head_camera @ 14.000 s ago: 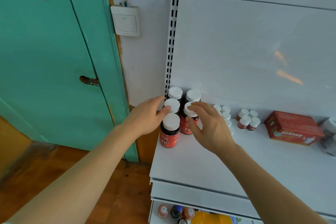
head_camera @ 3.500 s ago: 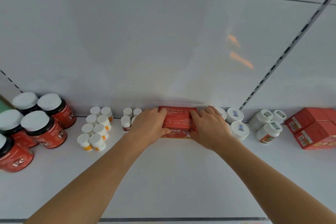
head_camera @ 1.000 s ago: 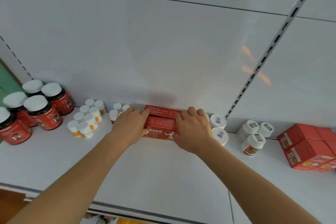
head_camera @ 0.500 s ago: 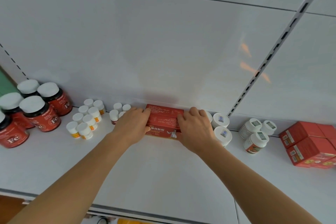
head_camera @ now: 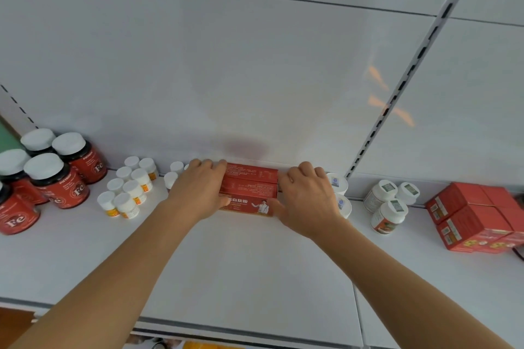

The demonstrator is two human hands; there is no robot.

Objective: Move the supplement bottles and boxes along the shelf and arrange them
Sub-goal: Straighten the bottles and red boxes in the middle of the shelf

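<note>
I see both hands clamped on a red supplement box (head_camera: 249,193) that sits against the back edge of the white shelf (head_camera: 249,269), about midway along it. My left hand (head_camera: 198,193) wraps the box's left end, fingers (head_camera: 208,164) curled over its top rear edge and the thumb low on the front face. My right hand (head_camera: 307,201) holds the right end the same way, fingers (head_camera: 307,168) bent over the top and the thumb pressing the front lower corner. The box shows white lettering and a small figure on its front face; the finer print is too small for me to read.

Towards the left end of the shelf stand large red "Fe" bottles (head_camera: 56,178) with white caps, grouped close together. Between them and my left hand is a cluster of small white bottles (head_camera: 127,190) with orange labels, and a few more small white-capped bottles (head_camera: 173,174) sit just beside my left wrist. Just behind my right hand are white jars (head_camera: 340,193) with blue marks on their lids, partly hidden. Further right stand three white bottles (head_camera: 390,204) with printed lids, and near the right end a stack of red boxes (head_camera: 476,221). A slotted upright (head_camera: 402,88) runs up the back panel
</note>
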